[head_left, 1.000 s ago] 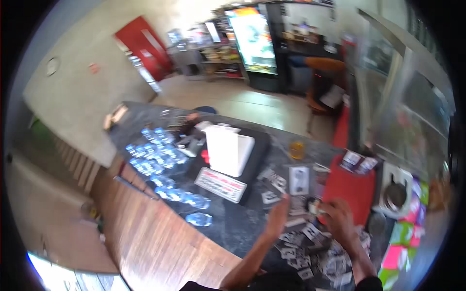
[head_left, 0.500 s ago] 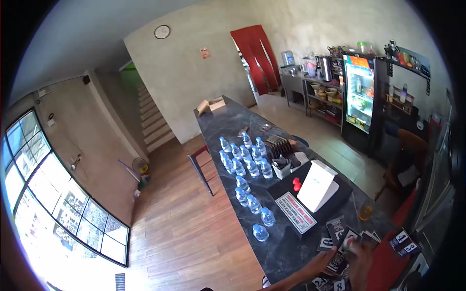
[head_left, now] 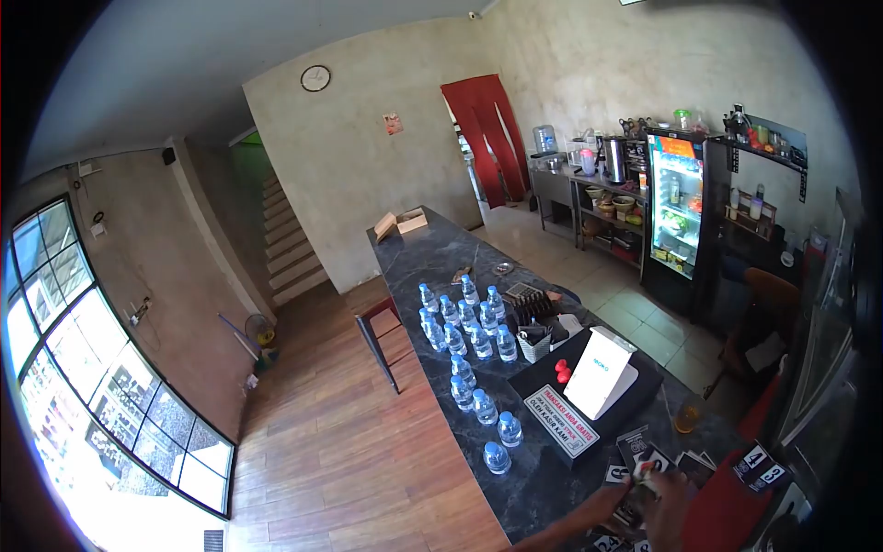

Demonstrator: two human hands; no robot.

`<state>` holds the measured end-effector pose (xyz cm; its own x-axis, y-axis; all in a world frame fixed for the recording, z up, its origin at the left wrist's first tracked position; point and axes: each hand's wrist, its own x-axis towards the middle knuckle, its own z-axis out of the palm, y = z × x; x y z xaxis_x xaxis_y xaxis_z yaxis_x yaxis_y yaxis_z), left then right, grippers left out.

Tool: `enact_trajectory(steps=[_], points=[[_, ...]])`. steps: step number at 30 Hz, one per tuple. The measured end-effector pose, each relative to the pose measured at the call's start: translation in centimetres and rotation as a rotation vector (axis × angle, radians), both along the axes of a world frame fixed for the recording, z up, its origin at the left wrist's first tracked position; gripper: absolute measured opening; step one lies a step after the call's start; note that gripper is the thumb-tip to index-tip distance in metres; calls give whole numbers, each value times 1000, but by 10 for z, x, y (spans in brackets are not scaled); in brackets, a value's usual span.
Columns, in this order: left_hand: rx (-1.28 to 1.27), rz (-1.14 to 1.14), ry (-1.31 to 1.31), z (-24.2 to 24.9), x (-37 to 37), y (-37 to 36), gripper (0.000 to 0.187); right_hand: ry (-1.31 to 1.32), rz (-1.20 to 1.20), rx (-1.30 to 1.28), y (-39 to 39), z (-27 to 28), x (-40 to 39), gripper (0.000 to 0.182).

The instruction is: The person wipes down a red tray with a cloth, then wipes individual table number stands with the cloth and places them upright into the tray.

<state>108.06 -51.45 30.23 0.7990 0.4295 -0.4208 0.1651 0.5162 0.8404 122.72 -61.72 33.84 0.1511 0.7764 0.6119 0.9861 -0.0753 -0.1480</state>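
At the near end of the dark counter, my left hand [head_left: 618,501] and my right hand [head_left: 670,508] are close together, fingers closed about a black-and-white numbered card [head_left: 651,462]. A small reddish and pale spot shows at the fingertips; I cannot make out what it is. Other black numbered cards lie around the hands: one [head_left: 616,474] beside the left hand, one marked 24 [head_left: 607,543] below, and several fanned at the right [head_left: 696,462]. A card marked 43 [head_left: 762,467] is farther right, against something red. The fingers partly hide the held card.
Several water bottles [head_left: 485,405] stand along the counter [head_left: 543,492]. Beyond my hands are a sign [head_left: 561,420], a white tablet-like stand [head_left: 600,373] and a glass of amber liquid [head_left: 686,419]. A stool [head_left: 379,336] touches the counter's left side. A lit fridge [head_left: 676,202] stands behind.
The view has tilted up slightly, so the room sits lower in the picture. My hands have drawn closer together over the numbered card, and the right hand has shifted a little left.
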Motion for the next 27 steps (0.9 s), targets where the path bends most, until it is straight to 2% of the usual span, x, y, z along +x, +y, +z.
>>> enact_trajectory(steps=[1, 2, 4, 5, 6, 8, 9, 12, 13, 16, 18, 20, 22, 23, 25, 27], points=[[36, 20, -70, -9, 0, 14, 73, 571, 122, -316, -7, 30, -15, 35], [71, 40, -140, -19, 0, 22, 74, 569, 112, -315, -8, 30, -23, 35], [29, 23, -99, 1, 1, 32, 74, 677, 255, -153, -10, 28, -34, 39], [79, 17, -121, 3, 4, 32, 75, 630, 197, -154, -13, -1, -23, 43], [118, 15, -147, 3, 9, 29, 77, 622, 182, -163, -15, 9, -26, 43], [64, 25, -156, 3, 18, 22, 77, 515, 122, 25, -12, 37, -30, 34], [30, 36, -146, 3, 20, 19, 77, 510, 110, 17, -12, 48, -31, 34], [24, 5, -136, 6, 14, 7, 77, 743, -119, -55, -13, 73, -38, 35], [23, 17, -142, 7, 11, 5, 77, 743, -126, -54, -14, 73, -46, 35], [37, -37, -147, 0, -2, 25, 76, 680, -72, -47, -11, 60, -71, 37], [82, -14, -134, 5, -18, 35, 75, 456, 56, -6, -9, 44, -88, 39], [133, 5, -120, 4, -36, 42, 74, 500, 19, -68, -7, 45, -97, 41], [104, 56, -147, 0, -55, 50, 73, 531, 89, -98, 10, 43, -100, 42], [78, 113, -164, -1, -68, 54, 73, 493, 134, -72, 21, 47, -107, 36], [762, 405, -1, -4, -115, 62, 72, 455, 241, -65, 54, 52, -138, 35], [287, 469, 176, -55, -138, 100, 68, 450, 371, -45, 74, 48, -163, 35]])
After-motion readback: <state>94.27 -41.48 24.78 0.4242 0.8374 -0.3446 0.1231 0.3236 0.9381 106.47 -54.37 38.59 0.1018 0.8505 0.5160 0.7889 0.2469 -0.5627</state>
